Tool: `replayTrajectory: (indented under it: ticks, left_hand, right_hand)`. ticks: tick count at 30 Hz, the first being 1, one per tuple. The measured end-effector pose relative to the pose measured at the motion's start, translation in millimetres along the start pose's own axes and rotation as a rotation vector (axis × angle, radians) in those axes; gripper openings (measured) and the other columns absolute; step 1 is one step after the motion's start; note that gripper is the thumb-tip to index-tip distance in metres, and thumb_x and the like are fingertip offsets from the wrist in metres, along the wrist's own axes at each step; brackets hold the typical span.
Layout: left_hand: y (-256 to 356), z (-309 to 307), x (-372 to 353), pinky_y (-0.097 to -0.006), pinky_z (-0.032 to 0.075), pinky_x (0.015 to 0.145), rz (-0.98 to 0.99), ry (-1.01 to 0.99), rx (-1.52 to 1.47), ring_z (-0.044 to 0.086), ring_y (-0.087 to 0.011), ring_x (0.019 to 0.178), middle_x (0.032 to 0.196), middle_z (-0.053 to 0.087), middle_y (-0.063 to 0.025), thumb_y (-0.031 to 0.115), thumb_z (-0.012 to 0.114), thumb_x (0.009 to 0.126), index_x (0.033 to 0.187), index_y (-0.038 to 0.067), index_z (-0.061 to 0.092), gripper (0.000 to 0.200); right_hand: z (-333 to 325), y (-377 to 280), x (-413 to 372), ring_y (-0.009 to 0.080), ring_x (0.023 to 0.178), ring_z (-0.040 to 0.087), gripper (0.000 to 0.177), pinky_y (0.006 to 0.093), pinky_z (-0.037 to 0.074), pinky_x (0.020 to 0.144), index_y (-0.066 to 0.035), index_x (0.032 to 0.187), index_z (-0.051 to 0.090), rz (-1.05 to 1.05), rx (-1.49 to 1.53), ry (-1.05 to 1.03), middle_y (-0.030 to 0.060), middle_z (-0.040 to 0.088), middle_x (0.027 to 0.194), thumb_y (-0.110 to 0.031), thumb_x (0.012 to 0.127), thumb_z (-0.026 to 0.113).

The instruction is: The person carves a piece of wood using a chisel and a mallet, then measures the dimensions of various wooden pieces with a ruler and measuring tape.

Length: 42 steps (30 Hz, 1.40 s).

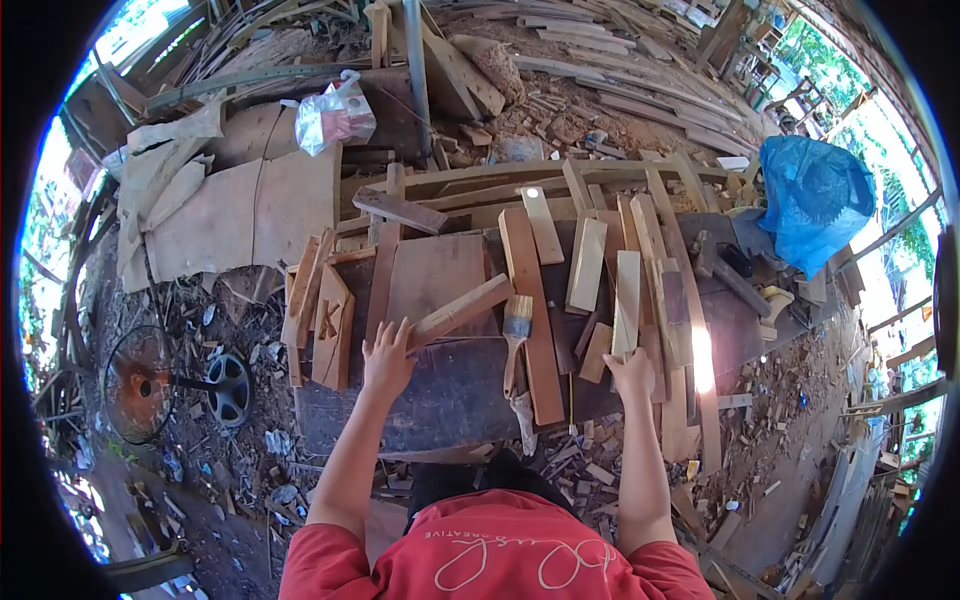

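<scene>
My left hand is at the near-left end of a reddish wooden block lying slantwise on the bench. Its fingers are stretched out and apart, with the thumb side against or close to the block's end. My right hand pinches the near end of a pale wooden strip, which points away from me. Between my hands, a paintbrush with a wooden handle lies beside a long reddish board. A short wood piece sits just left of my right hand.
The dark bench top carries many wood pieces, including one marked with a K. A blue plastic sheet is at the back right, and a plastic bag at the back left. A black wheel lies left among ground scraps.
</scene>
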<state>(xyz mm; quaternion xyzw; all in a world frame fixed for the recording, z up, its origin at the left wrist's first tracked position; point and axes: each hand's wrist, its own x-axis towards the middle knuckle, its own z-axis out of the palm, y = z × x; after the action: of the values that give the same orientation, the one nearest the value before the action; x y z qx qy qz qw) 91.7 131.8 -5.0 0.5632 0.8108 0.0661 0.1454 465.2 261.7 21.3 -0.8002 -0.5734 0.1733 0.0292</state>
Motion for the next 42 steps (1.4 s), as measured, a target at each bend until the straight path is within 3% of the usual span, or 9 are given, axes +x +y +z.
replayTrajectory:
  ticks: [1, 3, 11, 13, 20, 28, 30, 42]
  left_hand:
    - [3, -1, 6, -0.0555, 0.023, 0.102, 0.0, -0.009, 0.002, 0.025, -0.0305, 0.131, 0.137, 0.034, -0.0133, 0.016, 0.061, 0.078, 0.137, 0.013, 0.029, 0.067]
    - [7, -1, 19, -0.0559, 0.022, 0.102, 0.086, 0.013, 0.03, 0.024, -0.0303, 0.132, 0.137, 0.033, -0.0134, 0.029, 0.066, 0.076, 0.136, 0.013, 0.029, 0.073]
    - [21, 12, 65, -0.0538, 0.024, 0.102, 0.341, -0.051, 0.076, 0.021, -0.0296, 0.133, 0.14, 0.028, -0.0151, 0.037, 0.063, 0.078, 0.135, 0.008, 0.03, 0.072]
    - [16, 22, 68, -0.0502, 0.026, 0.102, 0.426, 0.046, 0.006, 0.024, -0.0283, 0.132, 0.14, 0.031, -0.014, 0.036, 0.062, 0.078, 0.135, 0.007, 0.03, 0.072]
    - [11, 28, 65, -0.0433, 0.029, 0.102, 0.457, 0.118, -0.089, 0.033, -0.0262, 0.128, 0.135, 0.041, -0.0109, 0.034, 0.062, 0.078, 0.133, 0.006, 0.035, 0.067]
    - [4, 27, 72, -0.0441, 0.028, 0.103, 0.502, 0.044, -0.082, 0.031, -0.0291, 0.129, 0.134, 0.041, -0.013, 0.034, 0.062, 0.078, 0.132, 0.005, 0.035, 0.067]
    - [5, 24, 73, -0.045, 0.029, 0.102, 0.574, 0.024, -0.1, 0.03, -0.0316, 0.129, 0.132, 0.042, -0.0169, 0.033, 0.064, 0.077, 0.134, 0.005, 0.033, 0.071]
    - [-5, 39, 70, -0.0458, 0.027, 0.104, 0.647, 0.087, -0.072, 0.031, -0.0321, 0.128, 0.129, 0.046, -0.014, 0.04, 0.062, 0.078, 0.133, 0.01, 0.036, 0.068]
  right_hand:
    - [0, 0, 0, 0.0328, 0.097, 0.059, 0.058, 0.042, 0.049, 0.078, -0.001, 0.102, 0.054, 0.0, 0.003, -0.001, 0.0176, 0.061, 0.101, -0.044, 0.067, 0.073]
    - [2, 2, 1, 0.0334, 0.096, 0.059, 0.058, 0.0421, 0.048, 0.078, -0.001, 0.102, 0.055, 0.0, 0.016, 0.003, 0.0182, 0.061, 0.1, -0.043, 0.067, 0.073]
    - [9, -2, -1, 0.0343, 0.095, 0.059, 0.057, 0.0426, 0.047, 0.079, 0.0, 0.101, 0.056, 0.002, 0.097, 0.039, 0.019, 0.062, 0.099, -0.042, 0.067, 0.072]
    - [11, -6, -3, 0.0341, 0.094, 0.059, 0.055, 0.0421, 0.048, 0.078, 0.0, 0.1, 0.056, 0.005, 0.079, 0.056, 0.0189, 0.062, 0.097, -0.042, 0.068, 0.071]
    - [17, -14, -10, 0.0341, 0.09, 0.061, 0.05, 0.0428, 0.049, 0.076, 0.0, 0.097, 0.055, -0.03, -0.056, 0.117, 0.0191, 0.062, 0.094, -0.04, 0.07, 0.069]
    - [14, -9, -12, 0.034, 0.093, 0.059, 0.051, 0.0423, 0.047, 0.077, 0.001, 0.099, 0.056, -0.158, -0.086, 0.151, 0.0191, 0.062, 0.096, -0.04, 0.07, 0.067]
    - [19, -7, -13, 0.0336, 0.092, 0.059, 0.049, 0.0423, 0.048, 0.077, 0.0, 0.1, 0.056, -0.171, -0.086, 0.129, 0.018, 0.062, 0.096, -0.038, 0.072, 0.066]
    - [27, -5, -11, 0.0342, 0.092, 0.059, 0.049, 0.0423, 0.046, 0.076, 0.002, 0.1, 0.057, -0.261, -0.173, 0.237, 0.0211, 0.062, 0.096, -0.038, 0.072, 0.064]
